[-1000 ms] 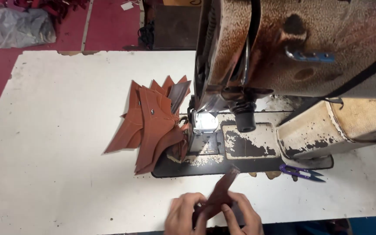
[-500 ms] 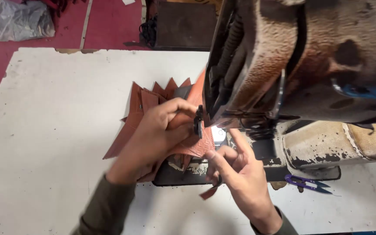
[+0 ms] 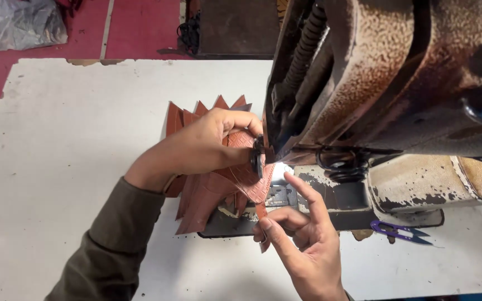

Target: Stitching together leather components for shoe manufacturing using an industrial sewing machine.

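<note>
A red floor shows beyond a worn white table (image 3: 73, 184), where a rusty, paint-chipped sewing machine (image 3: 397, 83) fills the upper right. A grey plastic bag (image 3: 18, 22) lies on the floor at the top left, and purple snips (image 3: 400, 231) rest on the table just right of the machine bed.

The left hand (image 3: 207, 147) lies flat over a brown embossed leather piece (image 3: 249, 178), fingers curled down on its top edge and pressing it against the bed beside the needle area; it pins the piece more than it pinches it. The right hand (image 3: 297, 245) holds the near end of the same piece: thumb and bent fingers close narrowly on a thin strip that hangs off the front of the bed, while the index finger stretches out toward the lit spot under the foot.

The piece runs from that near strip up and away toward the needle, its long axis roughly front to back, tilted slightly left, its far end tucked at the foot. Whether the foot is down on it cannot be told.

Behind the left hand a fan of similar brown pieces (image 3: 196, 195) is stacked, points spreading away and left. No seam on the held piece is visible, so it looks positioned rather than stitched; the stack's state is unclear.
</note>
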